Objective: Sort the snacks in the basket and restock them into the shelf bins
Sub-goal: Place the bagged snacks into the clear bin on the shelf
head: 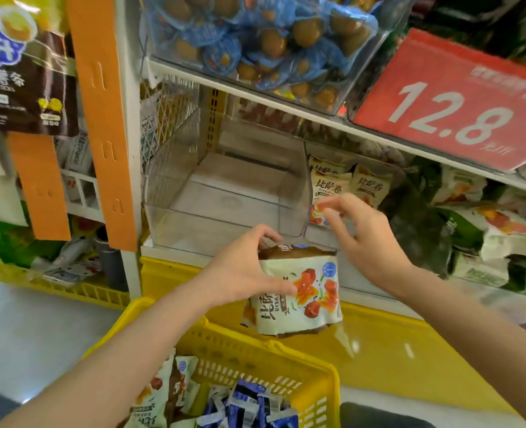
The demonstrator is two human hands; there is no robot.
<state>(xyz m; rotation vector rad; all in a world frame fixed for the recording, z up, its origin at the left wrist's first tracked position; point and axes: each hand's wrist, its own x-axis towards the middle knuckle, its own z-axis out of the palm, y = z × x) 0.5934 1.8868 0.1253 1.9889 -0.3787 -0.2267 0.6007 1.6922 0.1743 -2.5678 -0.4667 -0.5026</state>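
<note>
- The snack packets (301, 291), a small cream stack, hang above the yellow basket (286, 347), just before the empty clear bin (224, 193).
- The left hand (243, 273) is clamped on their top edge, probably to lift them over a bin wall.
- The right hand (363, 236) hovers beside them, fingers loosely apart and holding nothing, before the neighbouring bin (357, 151) of matching packets, which is likely where they belong.

I face a white store shelf (286, 107) with an orange upright (101, 118) at its left edge. A red price sign (450, 103) reading 12.8 hangs at upper right. Below runs a yellow base (394, 341). The pale, glossy floor (23, 329) at left reflects bright light.
</note>
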